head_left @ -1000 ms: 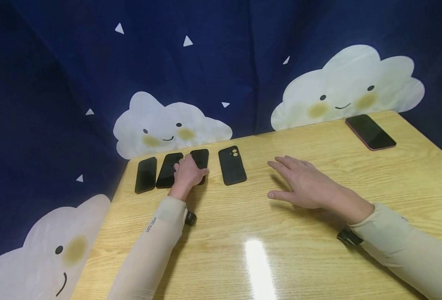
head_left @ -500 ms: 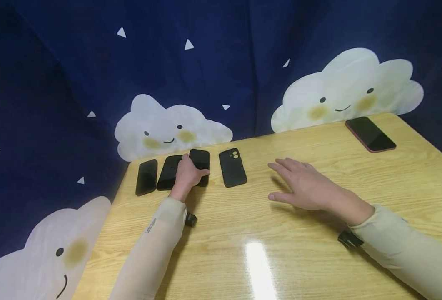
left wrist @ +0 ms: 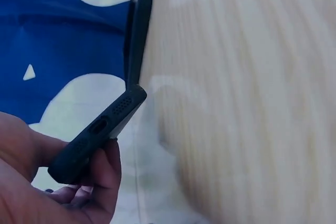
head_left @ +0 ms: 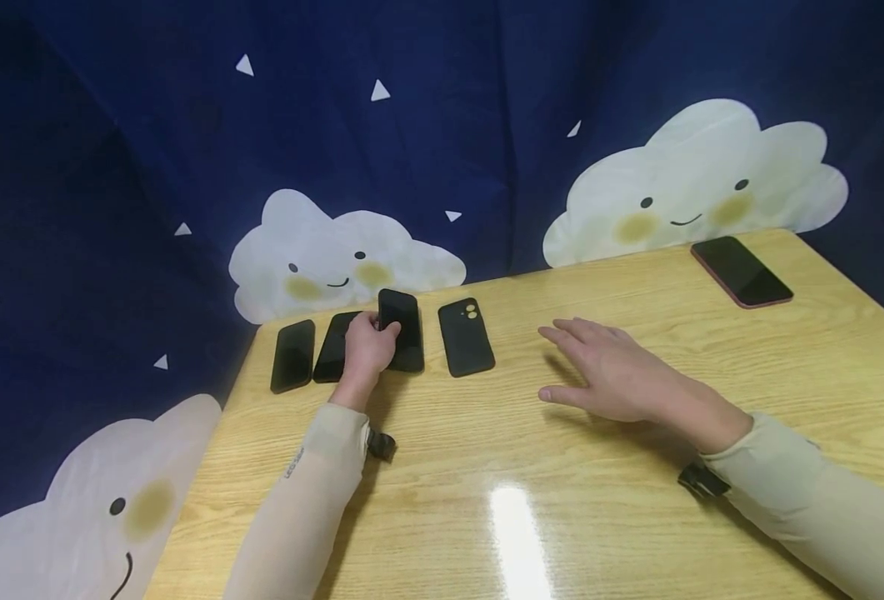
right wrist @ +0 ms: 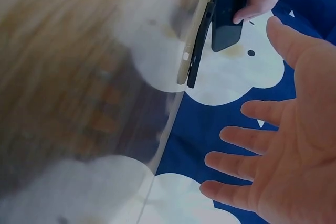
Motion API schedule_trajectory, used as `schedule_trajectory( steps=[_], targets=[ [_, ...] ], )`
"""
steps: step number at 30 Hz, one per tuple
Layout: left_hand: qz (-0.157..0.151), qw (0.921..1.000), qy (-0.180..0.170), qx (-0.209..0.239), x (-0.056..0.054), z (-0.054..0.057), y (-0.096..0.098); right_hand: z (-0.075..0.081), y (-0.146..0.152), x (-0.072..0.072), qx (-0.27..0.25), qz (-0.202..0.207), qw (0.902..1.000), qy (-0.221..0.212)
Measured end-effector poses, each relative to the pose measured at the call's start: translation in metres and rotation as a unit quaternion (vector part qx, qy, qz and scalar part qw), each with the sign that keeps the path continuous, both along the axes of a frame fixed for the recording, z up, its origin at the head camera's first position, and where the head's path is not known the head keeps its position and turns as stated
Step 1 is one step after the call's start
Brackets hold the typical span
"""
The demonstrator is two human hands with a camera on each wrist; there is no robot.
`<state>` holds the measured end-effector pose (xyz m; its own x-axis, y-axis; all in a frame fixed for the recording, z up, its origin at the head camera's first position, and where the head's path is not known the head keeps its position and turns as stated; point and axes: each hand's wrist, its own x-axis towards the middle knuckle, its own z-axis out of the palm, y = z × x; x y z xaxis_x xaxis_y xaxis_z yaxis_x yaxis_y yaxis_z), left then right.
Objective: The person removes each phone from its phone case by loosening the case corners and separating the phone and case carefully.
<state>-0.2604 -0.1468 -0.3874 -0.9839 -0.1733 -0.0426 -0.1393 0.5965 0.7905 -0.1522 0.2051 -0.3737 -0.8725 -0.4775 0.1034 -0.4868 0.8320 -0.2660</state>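
In the head view my left hand [head_left: 367, 348] grips a black phone [head_left: 407, 335] by its left side, thumb on the dark screen. The left wrist view shows this phone's bottom edge [left wrist: 97, 134] with a charging port and speaker holes, tilted, fingers curled beneath. In the right wrist view the held phone [right wrist: 230, 17] stands raised off the table. A second black phone [head_left: 329, 360] lies partly hidden behind the left hand. Just right of the held phone lies a black phone case [head_left: 466, 337] with camera holes. My right hand [head_left: 610, 371] hovers over the table, fingers spread, holding nothing.
Another dark phone [head_left: 292, 357] lies at the left end of the row. A phone with a reddish edge [head_left: 741, 272] lies at the far right of the wooden table [head_left: 442, 475]. A blue curtain [head_left: 442, 125] with clouds hangs right behind the table's back edge.
My left hand has closed round the phone's left side and lifted it, tilting it up and slightly right. The right hand has stayed in place.
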Motion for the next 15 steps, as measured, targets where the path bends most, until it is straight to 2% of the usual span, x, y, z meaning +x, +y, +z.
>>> schedule_trajectory(
  steps=[6, 11, 15],
  targets=[
    [0.007, 0.9975, 0.037, 0.06, 0.004, 0.01, 0.015, 0.005, 0.002, -0.007, -0.024, -0.001, 0.9997, -0.01],
    [-0.001, 0.992, 0.038, 0.12, 0.011, 0.019, 0.03, 0.014, -0.001, -0.018, -0.073, -0.006, 0.9965, -0.041],
    [-0.007, 0.9836, 0.034, 0.177, 0.017, 0.025, 0.045, 0.019, -0.006, -0.029, -0.122, -0.02, 0.9901, -0.066]
  ],
)
